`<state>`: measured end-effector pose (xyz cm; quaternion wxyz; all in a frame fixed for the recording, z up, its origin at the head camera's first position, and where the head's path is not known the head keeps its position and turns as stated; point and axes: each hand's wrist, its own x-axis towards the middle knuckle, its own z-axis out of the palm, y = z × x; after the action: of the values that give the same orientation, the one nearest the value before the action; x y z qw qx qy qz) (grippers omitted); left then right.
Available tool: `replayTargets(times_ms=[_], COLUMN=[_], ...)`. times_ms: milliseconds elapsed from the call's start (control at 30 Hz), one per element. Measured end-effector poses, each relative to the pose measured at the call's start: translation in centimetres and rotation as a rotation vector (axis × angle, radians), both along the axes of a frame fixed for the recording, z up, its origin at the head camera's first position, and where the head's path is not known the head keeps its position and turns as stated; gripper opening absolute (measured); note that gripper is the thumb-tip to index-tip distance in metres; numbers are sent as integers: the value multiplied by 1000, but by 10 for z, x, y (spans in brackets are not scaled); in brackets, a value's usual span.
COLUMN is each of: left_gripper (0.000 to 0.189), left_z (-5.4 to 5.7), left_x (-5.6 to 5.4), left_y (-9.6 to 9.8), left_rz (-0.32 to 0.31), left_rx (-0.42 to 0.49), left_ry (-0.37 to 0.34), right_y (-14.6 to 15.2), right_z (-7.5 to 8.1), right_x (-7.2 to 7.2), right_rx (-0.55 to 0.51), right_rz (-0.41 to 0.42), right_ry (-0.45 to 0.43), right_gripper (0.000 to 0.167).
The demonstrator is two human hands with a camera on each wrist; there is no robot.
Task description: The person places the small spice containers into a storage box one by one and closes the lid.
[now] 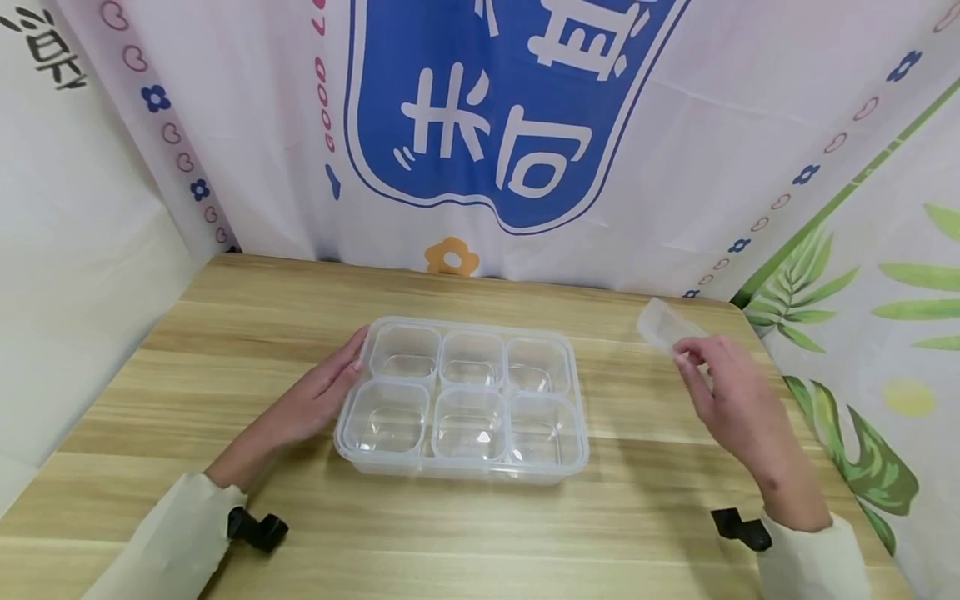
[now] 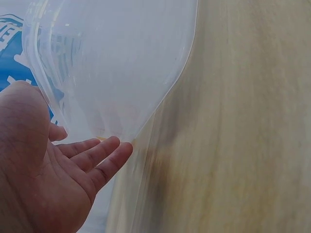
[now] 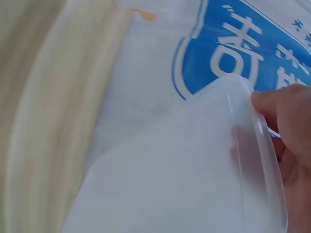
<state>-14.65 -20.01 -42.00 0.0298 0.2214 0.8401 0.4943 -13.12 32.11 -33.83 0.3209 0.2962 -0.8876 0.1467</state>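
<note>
A clear plastic storage box (image 1: 459,468) holds several small square clear cups (image 1: 469,423) set in two rows. My left hand (image 1: 322,392) rests at the box's left side, its extended fingers (image 2: 104,167) against the wall near the bottom. Off to the right, my right hand (image 1: 731,396) pinches the rim of a translucent plastic lid (image 1: 663,323) between thumb and fingers. Tilted up in the right wrist view, the lid (image 3: 194,165) shows a rounded corner, and some fingers appear blurred through it. Inside the cups only bare clear bottoms show.
The box stands mid-way on a wood-grain table (image 1: 450,533). A white printed curtain (image 1: 285,167) hangs along the far edge, and a leaf-patterned cloth (image 1: 885,333) borders the right side. Each sleeve carries a black wrist mount (image 1: 258,530).
</note>
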Motion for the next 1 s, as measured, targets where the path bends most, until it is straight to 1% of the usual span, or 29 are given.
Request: replayTargets(times_ms=[33,167,233,300,367,500,600,633,767,900,1000], left_gripper=[57,57,57,57,57,57,57,57,57,58,61], left_z=[0,0,0,0,1,2,2,2,1,0,3], left_x=[0,-1,-1,-1,-1,-1,-1,-2,-3,-4,-4], left_y=[0,0,0,0,0,-1,-1,0,1,1,0], left_rz=[0,3,4,2,1,0,2,4,4,15,34], left_rx=[-2,-12,-14,-16,-20,-24,-23,-21,-14,-25,-58], left_ry=[3,12,12,12,12,14,17,19,28,27,42], right_y=[0,-1,0,2,4,7,8,9,8,7,4], right_z=[4,19,27,33,39,46,48,48,50,54,58], right_x=[0,2,3,6,8,11,9,9,7,7,7], right_rx=[-20,-105,-159,-243,-347,-558,-669,-688,-848,-1103,-1278], right_rz=[-12,-105,-141,-173,-189,-202,-186,-177,-77,155,319], right_ry=[5,28,33,29,16,-5,-2,3,29,42,36], right_gripper=[13,23,20,15,13,21,22,19,12,9,12])
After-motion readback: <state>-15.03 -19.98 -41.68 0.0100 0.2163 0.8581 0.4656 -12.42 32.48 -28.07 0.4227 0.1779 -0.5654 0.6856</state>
